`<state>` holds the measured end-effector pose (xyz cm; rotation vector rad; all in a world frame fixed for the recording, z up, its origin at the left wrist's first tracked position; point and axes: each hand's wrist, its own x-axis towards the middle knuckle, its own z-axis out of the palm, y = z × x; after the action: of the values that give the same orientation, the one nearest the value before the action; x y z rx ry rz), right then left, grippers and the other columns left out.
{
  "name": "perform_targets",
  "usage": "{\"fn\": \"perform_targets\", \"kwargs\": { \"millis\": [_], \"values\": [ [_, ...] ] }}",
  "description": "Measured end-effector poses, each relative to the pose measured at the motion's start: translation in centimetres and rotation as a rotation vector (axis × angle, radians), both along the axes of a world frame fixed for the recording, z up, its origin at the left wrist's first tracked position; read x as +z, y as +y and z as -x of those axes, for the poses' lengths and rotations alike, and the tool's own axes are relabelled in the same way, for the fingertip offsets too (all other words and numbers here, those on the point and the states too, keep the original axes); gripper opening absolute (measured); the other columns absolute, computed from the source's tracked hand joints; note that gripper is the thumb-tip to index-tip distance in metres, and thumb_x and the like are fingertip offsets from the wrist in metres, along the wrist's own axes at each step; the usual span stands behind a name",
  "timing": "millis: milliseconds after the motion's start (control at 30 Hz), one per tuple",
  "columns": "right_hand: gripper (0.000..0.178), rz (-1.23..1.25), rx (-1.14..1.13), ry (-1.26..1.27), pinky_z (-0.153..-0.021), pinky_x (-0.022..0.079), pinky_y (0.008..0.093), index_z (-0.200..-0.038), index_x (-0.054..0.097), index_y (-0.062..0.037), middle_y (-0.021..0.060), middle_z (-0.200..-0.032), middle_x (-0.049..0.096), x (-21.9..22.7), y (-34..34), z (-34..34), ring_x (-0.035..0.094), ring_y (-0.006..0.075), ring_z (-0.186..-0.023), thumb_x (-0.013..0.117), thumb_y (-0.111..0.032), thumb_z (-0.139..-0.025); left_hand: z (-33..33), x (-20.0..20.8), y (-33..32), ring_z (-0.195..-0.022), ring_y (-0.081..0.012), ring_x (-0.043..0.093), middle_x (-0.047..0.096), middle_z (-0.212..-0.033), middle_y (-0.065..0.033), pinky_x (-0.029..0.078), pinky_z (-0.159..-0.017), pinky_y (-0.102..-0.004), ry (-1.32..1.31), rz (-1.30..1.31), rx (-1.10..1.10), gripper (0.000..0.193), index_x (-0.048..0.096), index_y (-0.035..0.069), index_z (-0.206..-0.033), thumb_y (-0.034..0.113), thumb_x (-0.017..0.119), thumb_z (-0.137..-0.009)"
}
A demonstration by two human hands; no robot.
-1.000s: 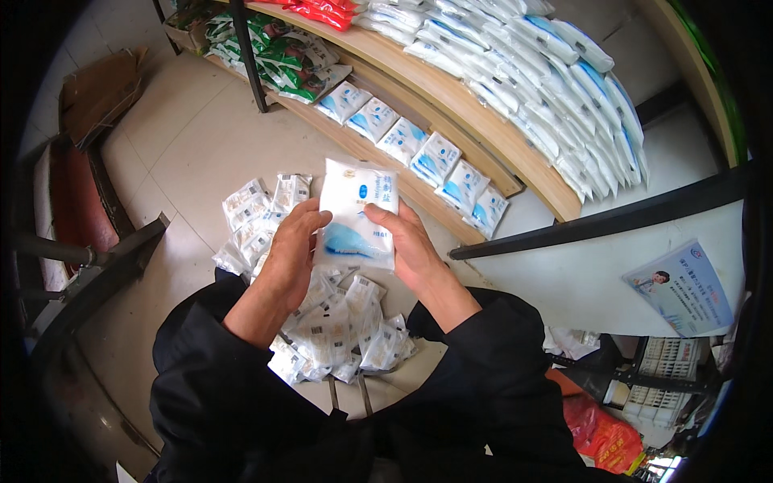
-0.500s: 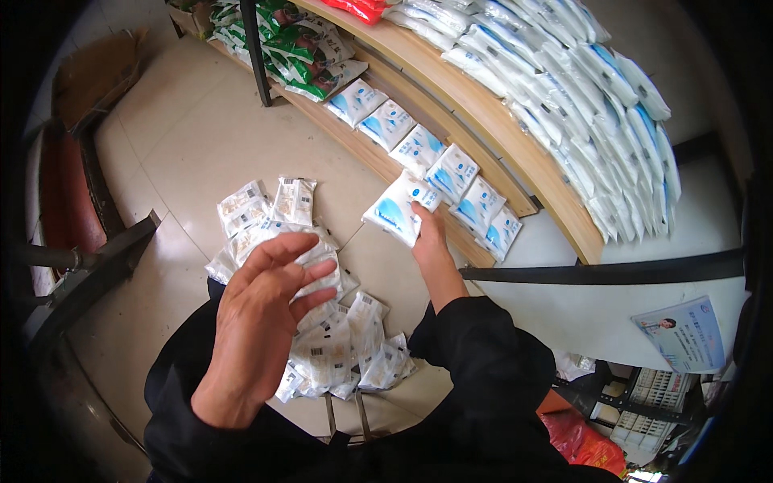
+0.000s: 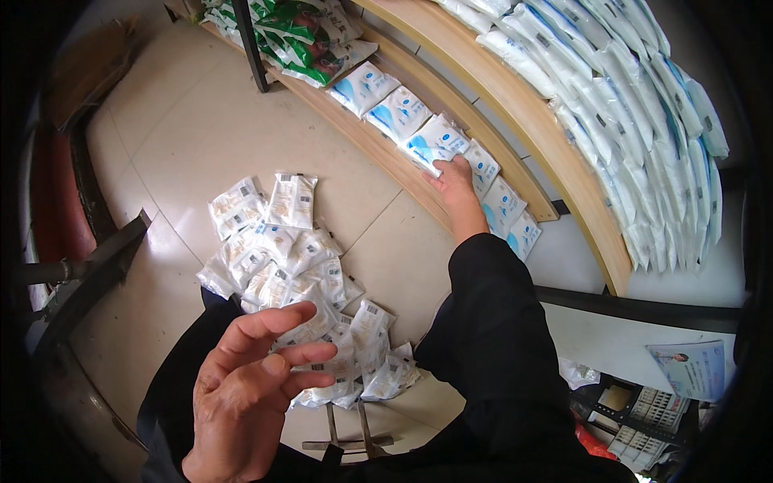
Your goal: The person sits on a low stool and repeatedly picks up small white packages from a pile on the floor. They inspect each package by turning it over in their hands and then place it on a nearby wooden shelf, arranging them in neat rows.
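My right hand (image 3: 456, 183) reaches to the low wooden shelf, its fingers closed on the near edge of a white plastic packet (image 3: 435, 143) with a blue wave print. That packet lies over the row, partly covering its neighbours. More white-and-blue packets (image 3: 399, 114) line the shelf on both sides of it. My left hand (image 3: 254, 378) hovers empty in front of me, fingers curved and apart. Beyond and below it, a heap of white packets (image 3: 278, 262) with barcodes spreads over the floor; my left hand hides part of it.
Green-and-white bags (image 3: 302, 36) fill the shelf's far left end. Higher up, a wooden shelf (image 3: 547, 105) carries stacked white packets (image 3: 644, 137). A dark-framed piece (image 3: 88, 266) stands at left. At right are a printed card (image 3: 688, 369) and a white grid-like rack (image 3: 652, 423).
My right hand has moved away from me with its packet, from in front of the shelf onto the row. My left hand has dropped slightly nearer to me, still empty.
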<state>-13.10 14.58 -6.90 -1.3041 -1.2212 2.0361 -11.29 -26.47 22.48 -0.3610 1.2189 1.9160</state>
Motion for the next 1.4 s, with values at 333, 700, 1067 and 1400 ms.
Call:
{"fn": "perform_targets", "kwargs": {
  "millis": [333,700,1067,1400],
  "values": [
    [0.075,-0.191,-0.041,-0.206,-0.075,0.066,0.0439,-0.149,0.037,-0.0011,0.0227,-0.131,0.054,-1.0,0.5,0.9,0.066,0.0343,-0.1,0.058,0.018,-0.08,0.2,-1.0,-0.9,-0.12,-0.0303,0.065,0.054,-0.145,-0.0224,0.054,-0.098,-0.0391,-0.08,-0.122,-0.128,0.039,0.056,-0.003,-0.135,0.016,0.061,-0.101],
    [0.057,-0.47,-0.041,-0.436,-0.057,0.065,0.0404,-0.136,0.05,0.0025,0.0207,-0.124,0.061,-2.0,-0.9,1.4,0.072,0.0305,-0.09,0.06,0.013,-0.081,-0.3,-0.9,-0.6,-0.11,-0.0329,0.07,0.056,-0.141,-0.0236,0.059,-0.091,-0.0421,-0.03,0.015,-0.009,0.038,0.058,-0.005,-0.129,0.009,0.062,-0.093],
    [0.028,-0.16,0.394,-0.47,-0.057,0.055,0.0354,-0.113,0.062,-0.001,0.0106,-0.09,0.068,-7.0,-14.7,-14.6,0.069,0.0221,-0.075,0.063,-0.011,-0.087,-0.1,-2.2,-0.9,-0.112,-0.0245,0.068,0.055,-0.142,-0.0213,0.058,-0.094,-0.0332,0.22,0.046,-0.093,0.047,0.055,-0.001,-0.133,0.031,0.063,-0.1],
    [0.03,-0.365,0.429,-1.126,-0.09,0.055,0.0496,-0.105,0.066,0.0023,0.0234,-0.102,0.071,-12.8,-27.3,-34.3,0.068,0.0442,-0.1,0.065,-0.015,-0.081,-0.5,-3.2,0.3,-0.113,-0.023,0.067,0.06,-0.135,-0.0183,0.055,-0.099,-0.0326,0.334,-0.04,-0.177,0.035,0.061,0.0,-0.127,0.024,0.058,-0.101]
  ]
}}
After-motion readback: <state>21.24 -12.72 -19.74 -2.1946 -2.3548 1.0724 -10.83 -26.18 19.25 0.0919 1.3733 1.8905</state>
